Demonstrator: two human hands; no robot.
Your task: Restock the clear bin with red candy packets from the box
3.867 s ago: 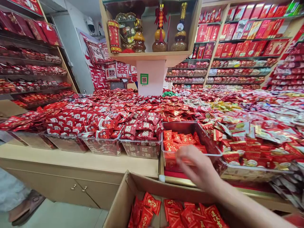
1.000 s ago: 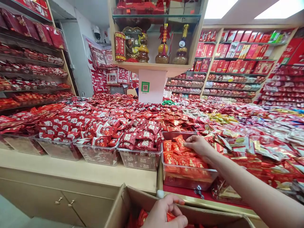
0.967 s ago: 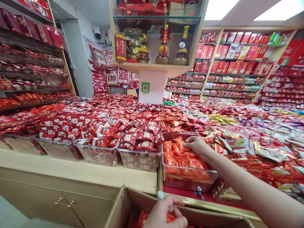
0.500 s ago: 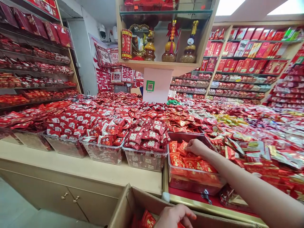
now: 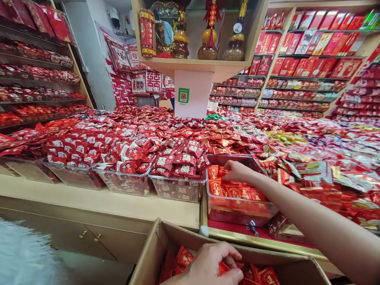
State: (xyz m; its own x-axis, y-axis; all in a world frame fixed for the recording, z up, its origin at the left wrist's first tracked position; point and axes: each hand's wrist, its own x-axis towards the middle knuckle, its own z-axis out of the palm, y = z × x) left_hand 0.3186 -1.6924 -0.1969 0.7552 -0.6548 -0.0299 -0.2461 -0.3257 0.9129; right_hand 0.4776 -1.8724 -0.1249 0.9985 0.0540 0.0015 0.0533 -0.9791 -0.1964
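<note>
The heaped surface [image 5: 97, 200] is the main hazard: piled packets just left of the right hand [image 5: 239, 171] overhang their bins, so a sideways brush could spill them. Its fingers curl over the red packets [image 5: 237, 192] in the clear bin [image 5: 237, 213]; I cannot tell if they grip one. The left hand [image 5: 212, 263], fingers closed on sachets [image 5: 185, 257] in the cardboard box [image 5: 151, 253], might drop some. The frame cuts off the box's bottom.

A clear bin [image 5: 237, 213] sits on the worktop [image 5: 97, 202], right of another bin [image 5: 178, 190], behind a cardboard box [image 5: 154, 253] holding packets [image 5: 184, 257].
</note>
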